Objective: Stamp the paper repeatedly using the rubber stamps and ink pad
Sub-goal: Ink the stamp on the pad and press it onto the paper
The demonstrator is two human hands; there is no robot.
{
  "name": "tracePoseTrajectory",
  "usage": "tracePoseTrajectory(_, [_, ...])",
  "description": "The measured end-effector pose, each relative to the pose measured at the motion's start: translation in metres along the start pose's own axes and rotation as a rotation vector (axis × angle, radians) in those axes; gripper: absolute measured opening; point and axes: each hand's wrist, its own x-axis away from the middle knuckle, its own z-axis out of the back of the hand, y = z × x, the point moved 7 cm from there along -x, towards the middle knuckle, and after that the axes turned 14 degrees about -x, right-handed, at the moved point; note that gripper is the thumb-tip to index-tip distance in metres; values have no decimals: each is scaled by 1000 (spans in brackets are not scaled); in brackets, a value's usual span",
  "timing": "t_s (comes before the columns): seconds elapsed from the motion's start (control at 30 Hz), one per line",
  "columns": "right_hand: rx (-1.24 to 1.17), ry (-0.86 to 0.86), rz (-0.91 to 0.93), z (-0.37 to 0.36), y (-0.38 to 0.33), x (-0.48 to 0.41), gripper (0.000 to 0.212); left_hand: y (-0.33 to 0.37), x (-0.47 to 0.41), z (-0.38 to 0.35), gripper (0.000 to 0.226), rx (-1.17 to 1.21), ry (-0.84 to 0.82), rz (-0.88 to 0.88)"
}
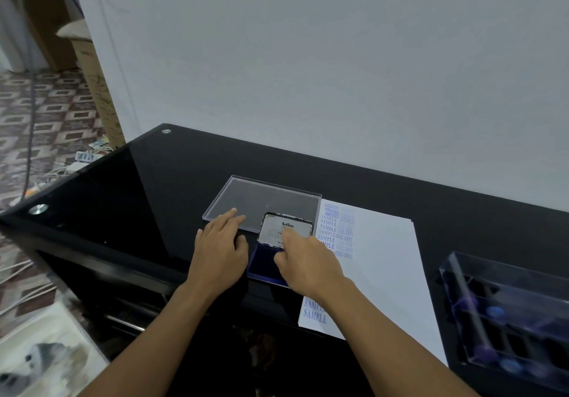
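On a black glass desk (pixel 138 196), the left hand (pixel 220 252) lies flat, fingers straight, just left of an open Artline ink pad (pixel 264 262). The right hand (pixel 308 261) reaches over the pad to its raised lid (pixel 277 227); its grip cannot be told. Stamped white paper (pixel 378 267) lies just right, with a clear stamp case (pixel 508 313) beyond it.

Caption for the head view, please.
Left hand flat beside the open ink pad, right hand over it; stamped paper and stamp case to the right.
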Motion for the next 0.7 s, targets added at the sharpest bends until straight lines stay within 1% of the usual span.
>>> tracePoseTrajectory(0.13, [-2, 8, 5, 1, 0, 1, 13, 17, -5, 6, 43, 24, -5, -81])
tracePoseTrajectory(0.4, [-30, 18, 18, 5, 0, 5, 14, 41, -13, 12, 39, 22, -80, -146])
tracePoseTrajectory(0.6, [-21, -81, 3, 8, -2, 1, 13, 53, -20, 19, 39, 8, -90, -189])
tracePoseTrajectory(0.7, [-105, -108, -40, 15, 4, -1, 12, 58, -24, 22, 40, 22, -93, -198])
